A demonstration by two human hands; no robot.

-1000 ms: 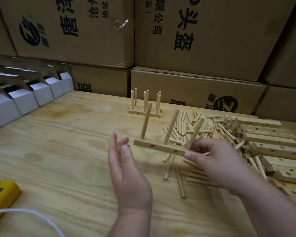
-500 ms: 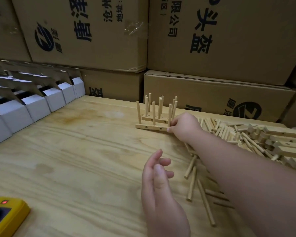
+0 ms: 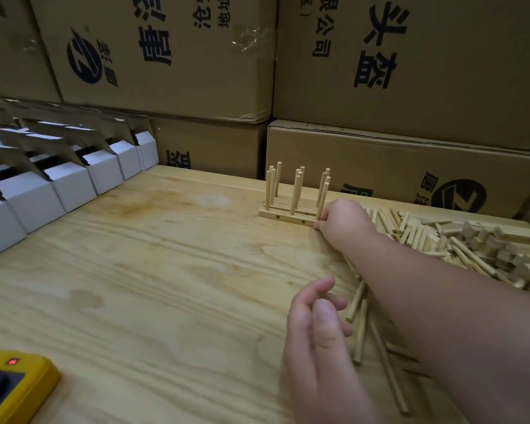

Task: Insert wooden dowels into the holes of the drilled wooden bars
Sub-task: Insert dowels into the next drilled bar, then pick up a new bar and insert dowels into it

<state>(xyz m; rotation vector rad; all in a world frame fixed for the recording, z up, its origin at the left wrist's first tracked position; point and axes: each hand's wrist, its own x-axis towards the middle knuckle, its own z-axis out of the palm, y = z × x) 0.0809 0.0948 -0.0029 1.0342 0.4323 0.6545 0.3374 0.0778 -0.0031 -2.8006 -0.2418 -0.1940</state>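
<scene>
A drilled wooden bar with three upright dowels (image 3: 285, 216) rests on the table at the back, pressed against earlier finished bars (image 3: 300, 182) whose dowels stand behind it. My right hand (image 3: 340, 220) is stretched out to the bar's right end, fingertips pinching it. My left hand (image 3: 315, 319) hovers nearer to me, empty, fingers loosely apart. A heap of loose dowels (image 3: 410, 231) lies right of the bars, and several more dowels (image 3: 361, 325) lie under my right forearm. Undrilled-side bars (image 3: 514, 240) are piled at the far right.
Stacked cardboard boxes (image 3: 196, 56) wall off the back of the wooden table (image 3: 150, 270). A row of small white cartons (image 3: 74, 182) lines the left edge. A yellow device with a red light (image 3: 16, 381) sits at the near left corner.
My right hand carried the three-dowel bar from mid-table to the back and set it down against the finished bars. My left hand let go and dropped back toward me.
</scene>
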